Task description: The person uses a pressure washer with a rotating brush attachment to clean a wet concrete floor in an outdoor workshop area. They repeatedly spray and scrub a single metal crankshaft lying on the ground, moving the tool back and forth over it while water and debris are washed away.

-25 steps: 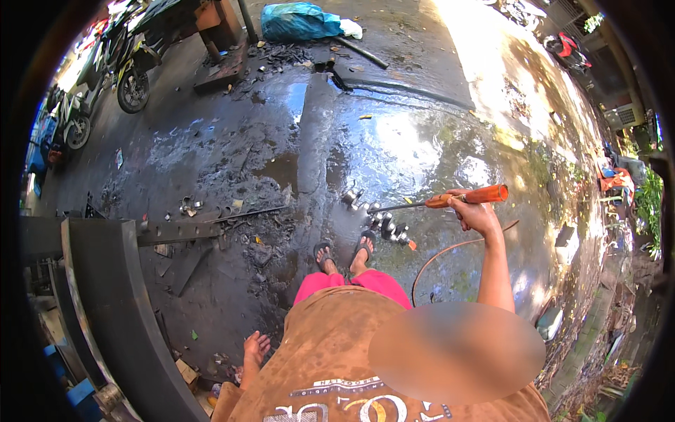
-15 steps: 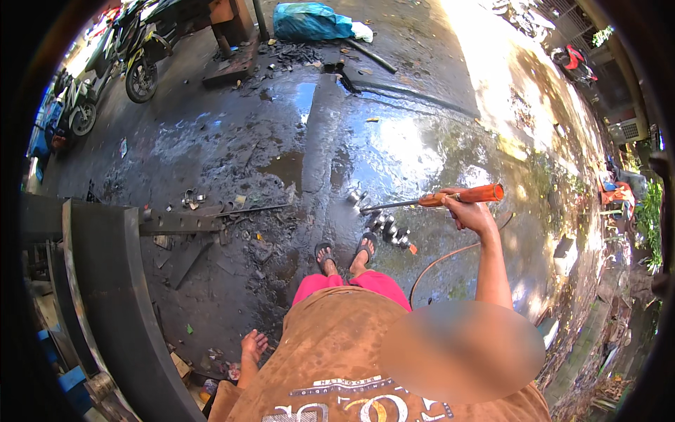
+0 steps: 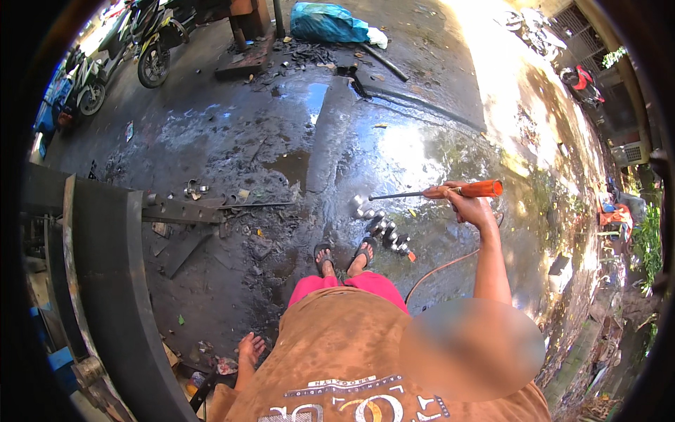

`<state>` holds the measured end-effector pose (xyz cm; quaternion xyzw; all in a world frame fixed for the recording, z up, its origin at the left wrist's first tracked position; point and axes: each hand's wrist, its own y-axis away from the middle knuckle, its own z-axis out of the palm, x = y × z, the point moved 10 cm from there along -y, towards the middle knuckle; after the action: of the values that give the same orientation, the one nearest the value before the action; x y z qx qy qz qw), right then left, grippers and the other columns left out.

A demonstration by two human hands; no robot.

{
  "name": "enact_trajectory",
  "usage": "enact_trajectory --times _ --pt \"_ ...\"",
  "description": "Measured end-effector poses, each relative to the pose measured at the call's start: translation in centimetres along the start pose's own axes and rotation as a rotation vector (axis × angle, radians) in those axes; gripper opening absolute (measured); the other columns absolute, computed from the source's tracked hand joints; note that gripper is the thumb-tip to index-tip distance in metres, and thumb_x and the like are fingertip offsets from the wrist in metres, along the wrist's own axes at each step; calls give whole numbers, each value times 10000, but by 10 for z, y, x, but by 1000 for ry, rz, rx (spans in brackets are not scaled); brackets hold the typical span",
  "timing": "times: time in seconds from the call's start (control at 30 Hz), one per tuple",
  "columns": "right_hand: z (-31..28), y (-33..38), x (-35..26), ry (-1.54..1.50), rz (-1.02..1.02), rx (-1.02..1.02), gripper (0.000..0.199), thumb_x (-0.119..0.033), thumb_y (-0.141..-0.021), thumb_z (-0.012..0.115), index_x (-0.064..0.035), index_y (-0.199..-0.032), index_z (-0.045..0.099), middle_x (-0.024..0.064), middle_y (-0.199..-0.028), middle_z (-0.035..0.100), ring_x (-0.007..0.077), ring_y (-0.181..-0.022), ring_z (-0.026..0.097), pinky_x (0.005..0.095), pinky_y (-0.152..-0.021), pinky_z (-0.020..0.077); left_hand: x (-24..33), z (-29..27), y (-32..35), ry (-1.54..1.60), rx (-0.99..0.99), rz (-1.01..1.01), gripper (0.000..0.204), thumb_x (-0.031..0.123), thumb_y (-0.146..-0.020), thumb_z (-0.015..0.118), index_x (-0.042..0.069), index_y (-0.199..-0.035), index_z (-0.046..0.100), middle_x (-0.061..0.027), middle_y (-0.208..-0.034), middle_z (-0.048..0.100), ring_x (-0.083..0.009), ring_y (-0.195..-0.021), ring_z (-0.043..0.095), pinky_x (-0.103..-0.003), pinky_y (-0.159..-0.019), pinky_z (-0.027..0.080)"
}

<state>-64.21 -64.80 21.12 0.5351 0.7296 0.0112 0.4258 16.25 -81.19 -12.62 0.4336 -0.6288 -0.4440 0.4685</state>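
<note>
— Fingers of the right hand [image 3: 472,209] are wrapped tight in a full grip round the orange handle of a long tool with a thin dark metal shaft [image 3: 437,192], is that right?

— Yes. It is held level out to the right, the shaft pointing left over the wet dark concrete floor [image 3: 232,133].

— What lies under the tip?

— A cluster of small shiny metal cylindrical parts [image 3: 383,228] on the floor, just beyond the two feet in dark sandals [image 3: 344,254]. A thin orange hose [image 3: 439,271] curves over the floor near the right leg.

— And the left hand [image 3: 249,349]?

— Down low at the near left, fingers spread loose, holding nothing I can see, close to a curved dark steel rim [image 3: 105,281].

— Further out?

— Parked motorcycles [image 3: 151,42] at the far left, a blue-green plastic sack [image 3: 329,22] at the far middle.
</note>
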Motion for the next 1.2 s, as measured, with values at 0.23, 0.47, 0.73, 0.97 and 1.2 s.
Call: enact_trajectory --times 0.23,0.47,0.73,0.97,1.2 --pt "4 -19 -9 -33 -64 -55 330 -256 -881 659 -70 -1153 646 2 -572 500 83 -435 470 267 -384 373 -18 -10 8 42 47 -25 400 305 -919 601 158 -1255 441 -90 -1070 625 -246 -844 625 -420 -744 506" --pt "17 -39 -46 -1 -71 -102 321 -269 -874 647 -48 -1105 678 13 -578 531 91 -436 489 272 -400 383 -36 -12 20 86 119 -40 336 297 -927 589 155 -1207 468 -76 -1042 627 -244 -829 626 -424 -739 502" --pt "57 -93 -98 173 -310 -317 259 -286 -883 563 -131 -996 737 19 -584 559 102 -416 491 273 -431 424 -72 45 47 196 117 -40 325 287 -934 579 144 -1207 478 -77 -1011 632 -247 -832 633 -423 -726 505" --pt "75 -149 -131 194 -382 -451 262 -201 -883 509 -101 -906 750 11 -782 721 105 -430 541 264 -432 458 -137 74 65 252 134 -146 248 299 -941 573 141 -1116 496 -68 -888 648 -235 -754 650 -402 -643 542" --pt "106 -193 -167 258 -397 -500 203 -187 -838 569 -118 -833 760 7 -688 692 107 -432 546 265 -424 450 -244 105 32 294 76 -233 392 305 -942 566 145 -1278 442 -105 -1035 626 -273 -814 669 -383 -601 555"
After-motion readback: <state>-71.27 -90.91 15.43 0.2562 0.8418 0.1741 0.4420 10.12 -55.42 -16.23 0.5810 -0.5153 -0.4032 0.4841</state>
